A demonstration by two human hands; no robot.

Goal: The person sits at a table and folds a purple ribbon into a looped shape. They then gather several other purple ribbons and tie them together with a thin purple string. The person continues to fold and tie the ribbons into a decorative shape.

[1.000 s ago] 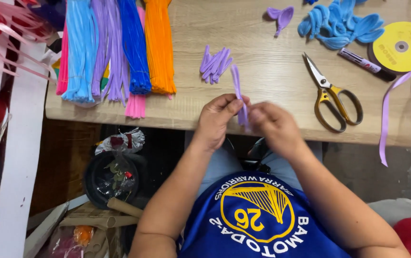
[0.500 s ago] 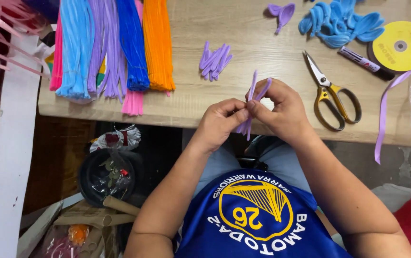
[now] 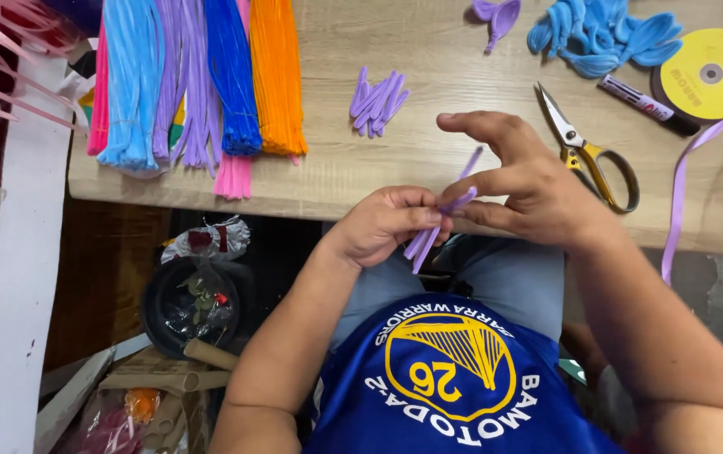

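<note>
My left hand (image 3: 386, 223) and my right hand (image 3: 525, 185) meet at the near edge of the wooden table (image 3: 428, 168), both pinching a small bunch of purple pipe cleaner pieces (image 3: 441, 219). One end sticks up between my right fingers, the other ends hang below my left fingers. A small pile of short purple pieces (image 3: 375, 101) lies on the table just beyond my hands.
Long pipe cleaner bundles in light blue (image 3: 133, 76), purple, dark blue (image 3: 231, 76), orange (image 3: 276, 76) and pink lie at the left. Yellow-handled scissors (image 3: 588, 151), a marker (image 3: 643, 105), a yellow ribbon spool (image 3: 710, 74), blue petal shapes (image 3: 605, 38) and lilac ribbon (image 3: 679, 193) lie at the right.
Both hands have stayed together on the purple pieces and moved slightly toward me. My right fingers have spread wider, and the bunch now hangs below my left hand.
</note>
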